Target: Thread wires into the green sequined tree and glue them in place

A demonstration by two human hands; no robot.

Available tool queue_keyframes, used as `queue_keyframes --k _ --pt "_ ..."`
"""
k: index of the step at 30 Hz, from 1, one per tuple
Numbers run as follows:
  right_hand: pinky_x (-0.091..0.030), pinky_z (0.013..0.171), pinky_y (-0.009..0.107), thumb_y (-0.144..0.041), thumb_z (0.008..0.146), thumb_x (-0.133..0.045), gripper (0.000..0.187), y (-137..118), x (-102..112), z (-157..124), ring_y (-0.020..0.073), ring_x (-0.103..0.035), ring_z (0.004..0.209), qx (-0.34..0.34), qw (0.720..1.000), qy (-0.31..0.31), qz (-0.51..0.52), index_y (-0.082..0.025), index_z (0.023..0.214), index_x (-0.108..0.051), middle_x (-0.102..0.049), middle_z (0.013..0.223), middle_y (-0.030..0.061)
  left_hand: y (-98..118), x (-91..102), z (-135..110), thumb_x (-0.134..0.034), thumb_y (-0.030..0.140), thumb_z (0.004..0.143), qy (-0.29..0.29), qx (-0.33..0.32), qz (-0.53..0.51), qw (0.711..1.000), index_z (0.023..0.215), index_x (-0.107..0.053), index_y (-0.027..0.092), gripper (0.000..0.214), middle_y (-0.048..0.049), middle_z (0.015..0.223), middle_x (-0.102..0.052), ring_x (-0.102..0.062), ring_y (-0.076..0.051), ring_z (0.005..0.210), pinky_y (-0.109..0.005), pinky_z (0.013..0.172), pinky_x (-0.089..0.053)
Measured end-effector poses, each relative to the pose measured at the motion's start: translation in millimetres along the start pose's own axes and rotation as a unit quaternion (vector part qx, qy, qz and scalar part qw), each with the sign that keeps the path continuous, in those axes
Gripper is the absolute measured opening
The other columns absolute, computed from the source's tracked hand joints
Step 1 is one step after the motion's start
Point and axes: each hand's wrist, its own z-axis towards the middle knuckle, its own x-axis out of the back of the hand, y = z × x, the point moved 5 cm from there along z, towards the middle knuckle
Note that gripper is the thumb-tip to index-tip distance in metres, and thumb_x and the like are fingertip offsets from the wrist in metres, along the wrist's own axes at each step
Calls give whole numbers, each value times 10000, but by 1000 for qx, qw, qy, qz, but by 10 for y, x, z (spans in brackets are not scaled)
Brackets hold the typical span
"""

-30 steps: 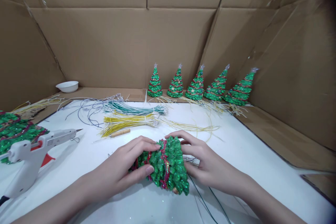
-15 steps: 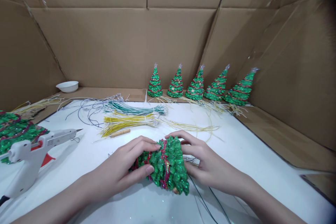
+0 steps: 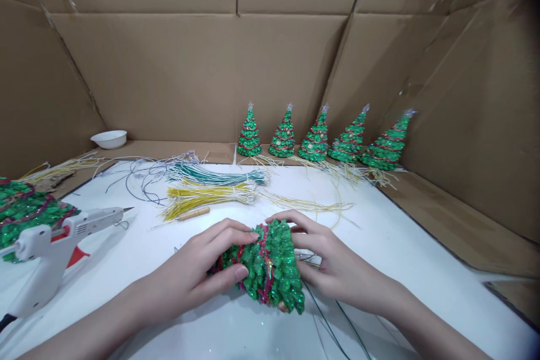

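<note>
A glittery green Christmas tree figure (image 3: 276, 270) with red garlands lies on its side above the white table, its base turned right. My left hand (image 3: 225, 253) is closed around its narrower end, thumb and fingers pressing the branches; the tip is hidden under the palm. At the base, my right hand (image 3: 318, 250) has its fingers curled against the rim, the index finger over the top edge. Thin wires (image 3: 310, 259) show between those fingers and thumb. Dark green wires (image 3: 329, 326) run from beneath this hand towards the front edge. The fingertips inside the base are hidden.
A white glue gun (image 3: 37, 270) stands at left before another tree (image 3: 29, 208). Beyond my hands lie yellow wires (image 3: 206, 198), green wires (image 3: 215, 173) and a wooden-handled tool (image 3: 194, 214). Several finished-looking trees (image 3: 314, 140) line the cardboard wall; a white bowl (image 3: 109, 139) sits back left.
</note>
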Motion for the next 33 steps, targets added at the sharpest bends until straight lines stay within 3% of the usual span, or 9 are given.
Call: queue_keyframes --k 33 --pt "-469 957 351 -72 851 -517 247 -25 -3 2 204 -536 1117 0 1000 -7 -16 -208 993 -668 -545 1178 82 15 5 -7 -444 281 967 0 9 -5 1000 1259 -454 259 293 -78 1298 -508 -509 -216 1168 -345 980 -435"
